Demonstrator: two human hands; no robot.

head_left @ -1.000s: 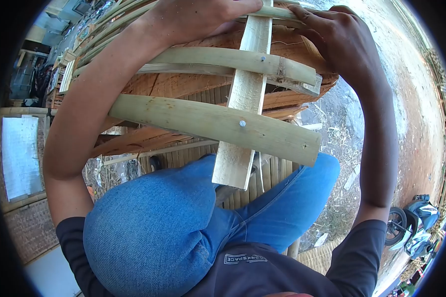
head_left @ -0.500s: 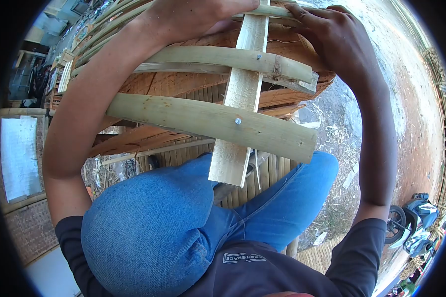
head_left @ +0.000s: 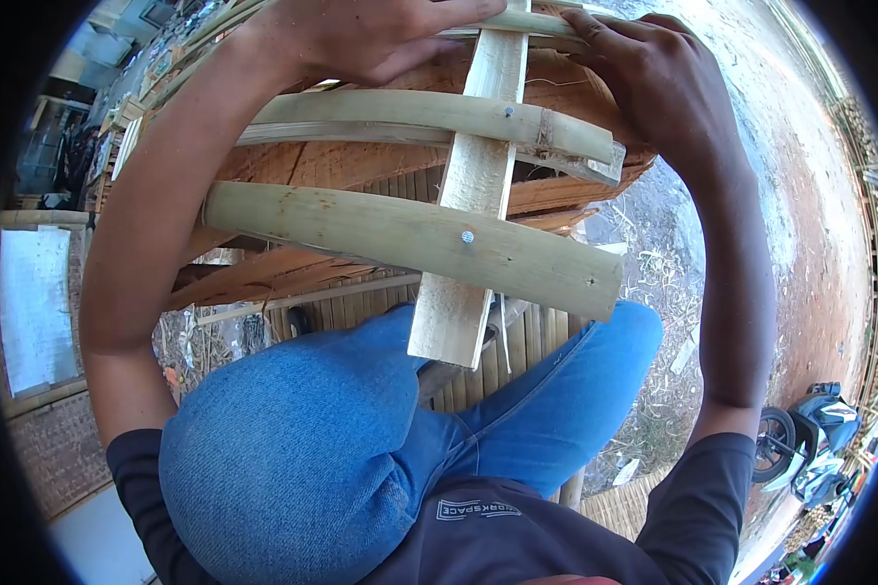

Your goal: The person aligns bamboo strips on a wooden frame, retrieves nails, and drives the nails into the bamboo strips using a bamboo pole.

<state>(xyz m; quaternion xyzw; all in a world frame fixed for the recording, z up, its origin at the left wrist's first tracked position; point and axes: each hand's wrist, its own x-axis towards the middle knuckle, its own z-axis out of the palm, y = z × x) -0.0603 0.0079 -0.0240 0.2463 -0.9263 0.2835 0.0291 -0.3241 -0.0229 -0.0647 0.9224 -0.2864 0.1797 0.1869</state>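
right-hand fingers (head_left: 596, 31) on far slat (head_left: 546, 23), pale crosspiece (head_left: 449, 317)

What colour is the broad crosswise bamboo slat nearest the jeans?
The broad bamboo slat is dull pale green, seen best in the head view.

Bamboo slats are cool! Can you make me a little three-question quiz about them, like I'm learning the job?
1. What passes underneath the wide slat nearest the jeans?
2. True or false: a nail head shows on that wide slat.
3. What does the right hand touch?
A) the nail head
B) the slat at the top of the view
C) the jeans

Key: 1. The pale lengthwise strip; 2. True; 3. B.
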